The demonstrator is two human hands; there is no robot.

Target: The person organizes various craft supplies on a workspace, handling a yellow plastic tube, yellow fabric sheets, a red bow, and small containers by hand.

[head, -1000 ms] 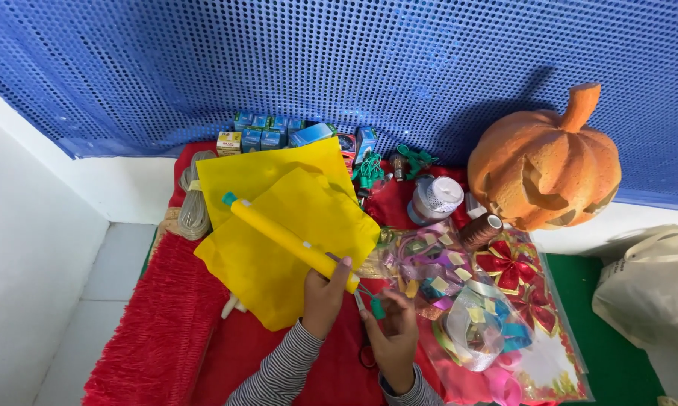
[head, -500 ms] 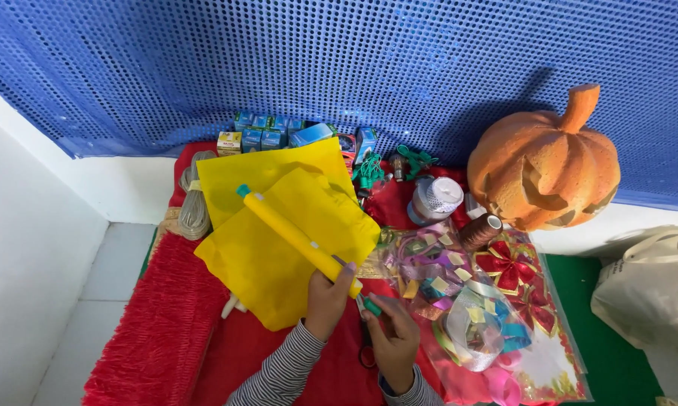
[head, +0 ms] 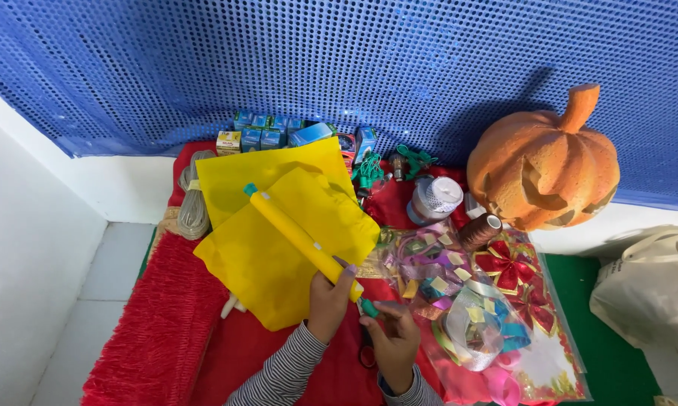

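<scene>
Head view. The left hand (head: 330, 301) is clenched around the near end of a yellow tube (head: 301, 240). The tube runs diagonally from this grip up and to the far left, ending in a small green cap (head: 250, 189). The right hand (head: 391, 338) lies just right of the left hand; its fingertips pinch the green tip (head: 369, 307) at the near end of the tube, so both hands grasp the same item. Both wrists carry striped sleeves (head: 279, 376).

The tube is held above two yellow felt sheets (head: 279, 263) that lie on the red-covered counter (head: 166, 338). Far of the sheets stands a row of small boxes (head: 267, 135). Left of the sheets lies a coil of cord (head: 195, 207). Right of the hands lies a clear bag of ribbons and bows (head: 467, 301). A spool of brown thread (head: 480, 231) and a white mesh roll (head: 433, 199) stand far of the bag. An orange carved pumpkin (head: 542, 165) stands at the far right, against the blue sequin backdrop (head: 354, 60). A cream bag (head: 647, 293) lies at the right edge.

Difference from the earlier frames: the far end of the tube has shifted slightly to the right, and the right hand has moved up to the tube's near tip.
</scene>
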